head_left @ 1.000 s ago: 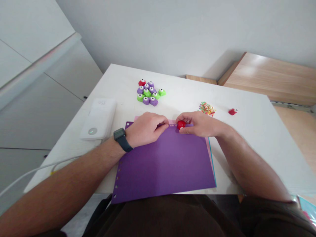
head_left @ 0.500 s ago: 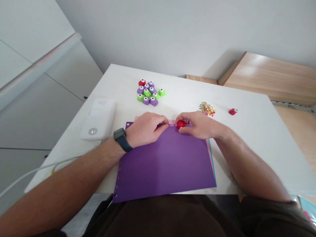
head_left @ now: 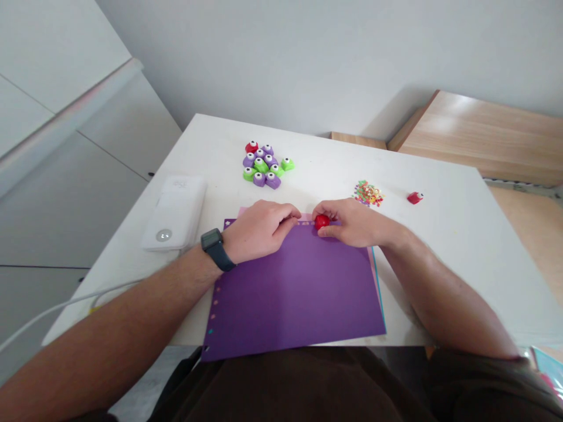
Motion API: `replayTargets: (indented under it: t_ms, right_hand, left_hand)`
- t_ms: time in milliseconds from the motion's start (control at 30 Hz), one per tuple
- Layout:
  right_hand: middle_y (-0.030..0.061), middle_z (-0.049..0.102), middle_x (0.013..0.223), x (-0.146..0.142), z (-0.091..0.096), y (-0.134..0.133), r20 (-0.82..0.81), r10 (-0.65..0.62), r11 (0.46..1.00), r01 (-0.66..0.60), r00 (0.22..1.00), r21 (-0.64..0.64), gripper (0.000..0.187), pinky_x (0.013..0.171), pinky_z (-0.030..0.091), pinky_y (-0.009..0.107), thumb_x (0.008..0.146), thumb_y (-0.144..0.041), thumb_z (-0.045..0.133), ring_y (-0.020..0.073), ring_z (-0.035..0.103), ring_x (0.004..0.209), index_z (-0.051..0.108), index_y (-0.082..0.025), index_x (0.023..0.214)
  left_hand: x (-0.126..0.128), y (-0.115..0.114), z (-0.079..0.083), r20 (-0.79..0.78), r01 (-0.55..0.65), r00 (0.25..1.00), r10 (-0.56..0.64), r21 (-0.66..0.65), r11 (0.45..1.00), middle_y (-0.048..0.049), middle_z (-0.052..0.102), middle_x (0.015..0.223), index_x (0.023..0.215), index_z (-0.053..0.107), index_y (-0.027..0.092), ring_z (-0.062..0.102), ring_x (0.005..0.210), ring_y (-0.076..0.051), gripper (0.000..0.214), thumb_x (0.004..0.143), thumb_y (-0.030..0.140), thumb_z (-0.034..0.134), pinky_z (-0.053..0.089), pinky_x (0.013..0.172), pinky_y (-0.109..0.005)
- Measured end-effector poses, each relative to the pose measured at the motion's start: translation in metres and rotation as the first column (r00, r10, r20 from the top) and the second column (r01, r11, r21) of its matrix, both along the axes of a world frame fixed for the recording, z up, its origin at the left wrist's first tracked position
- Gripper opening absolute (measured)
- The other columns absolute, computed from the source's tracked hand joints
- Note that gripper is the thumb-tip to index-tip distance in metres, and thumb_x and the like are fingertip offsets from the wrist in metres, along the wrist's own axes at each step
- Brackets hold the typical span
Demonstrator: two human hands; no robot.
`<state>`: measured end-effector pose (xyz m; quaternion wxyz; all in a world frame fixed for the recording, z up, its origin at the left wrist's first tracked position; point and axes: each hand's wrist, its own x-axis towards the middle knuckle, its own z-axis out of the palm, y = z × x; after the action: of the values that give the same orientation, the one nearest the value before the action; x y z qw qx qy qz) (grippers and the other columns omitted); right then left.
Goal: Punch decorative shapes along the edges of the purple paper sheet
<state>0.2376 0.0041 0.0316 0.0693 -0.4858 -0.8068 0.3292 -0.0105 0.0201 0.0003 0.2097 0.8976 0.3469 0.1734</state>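
Observation:
A purple paper sheet [head_left: 294, 293] lies on the white table [head_left: 461, 246], over a pink and a blue sheet whose edges show. Small holes run along its left and far edges. My right hand [head_left: 352, 221] is closed on a small red paper punch [head_left: 321, 221] set on the sheet's far edge. My left hand [head_left: 259, 230], a dark watch on its wrist, has its fingers curled and pinches the same far edge just left of the punch.
A cluster of purple, green and red punches [head_left: 264, 164] sits at the table's far side. A heap of coloured paper bits [head_left: 368, 193] and another red punch [head_left: 414, 197] lie to the right. A white device [head_left: 176, 212] with a cable rests at left.
Both hands stay where they were at the sheet's far edge. The view has shifted very slightly; nothing else moved.

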Motion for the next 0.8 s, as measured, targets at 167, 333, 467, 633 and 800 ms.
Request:
replayTargets:
  t_ms: [167, 333, 467, 633, 800]
  right_hand:
    - [0.0010, 0.071, 0.091, 0.000, 0.000, -0.001, -0.009, -0.009, 1.000, 0.009, 1.000, 0.001, 0.024, 0.075, 0.044, 0.028, 0.085, -0.026, 0.067, 0.0172, 0.063, 0.081, 0.070, -0.022, 0.108]
    - [0.0010, 0.072, 0.091, -0.002, 0.001, -0.001, -0.019, 0.005, 1.000, -0.005, 1.000, 0.001, 0.024, 0.075, 0.044, 0.028, 0.085, -0.025, 0.066, 0.0166, 0.063, 0.081, 0.069, -0.021, 0.109]
    - [0.0016, 0.072, 0.089, -0.003, 0.002, -0.001, 0.001, 0.014, 0.999, -0.014, 1.000, 0.032, 0.018, 0.073, 0.044, 0.028, 0.085, -0.024, 0.066, 0.0166, 0.063, 0.079, 0.068, -0.020, 0.103]
    - [0.0045, 0.073, 0.095, -0.004, 0.002, -0.002, 0.003, 0.014, 0.998, -0.014, 1.000, 0.068, 0.018, 0.077, 0.045, 0.030, 0.084, -0.022, 0.065, 0.0189, 0.064, 0.084, 0.068, -0.019, 0.102]
    - [0.0042, 0.074, 0.096, -0.004, 0.003, -0.002, -0.036, 0.038, 0.997, -0.035, 0.999, 0.075, 0.021, 0.078, 0.046, 0.029, 0.082, -0.016, 0.064, 0.0192, 0.066, 0.085, 0.067, -0.019, 0.102]
  left_hand:
    - [0.000, 0.001, 0.002, -0.009, -0.008, 1.000, 0.007, -0.040, 0.999, -0.0039, 0.078, 0.099, 0.110, 0.071, 0.021, 0.071, 0.090, -0.022, 0.031, 0.103, 0.040, 0.047, 0.048, 0.080, -0.034]
    - [0.005, -0.001, 0.004, -0.035, -0.032, 0.999, 0.031, -0.017, 0.999, -0.0062, 0.077, 0.106, 0.117, 0.070, 0.020, 0.071, 0.097, -0.026, 0.043, 0.095, 0.056, 0.059, 0.048, 0.085, -0.037]
    - [0.016, -0.003, 0.009, -0.044, -0.038, 0.998, 0.038, 0.013, 0.999, -0.0085, 0.076, 0.110, 0.118, 0.068, 0.019, 0.069, 0.099, -0.029, 0.054, 0.085, 0.062, 0.070, 0.048, 0.088, -0.039]
    - [0.032, -0.002, 0.015, -0.015, -0.009, 1.000, 0.009, -0.034, 0.999, -0.0076, 0.076, 0.104, 0.113, 0.068, 0.019, 0.070, 0.096, -0.027, 0.054, 0.080, 0.062, 0.074, 0.049, 0.085, -0.036]
    - [0.042, 0.003, 0.016, -0.011, -0.040, 0.999, 0.039, -0.085, 0.996, -0.0083, 0.076, 0.100, 0.110, 0.068, 0.019, 0.071, 0.092, -0.027, 0.055, 0.075, 0.059, 0.079, 0.051, 0.080, -0.034]
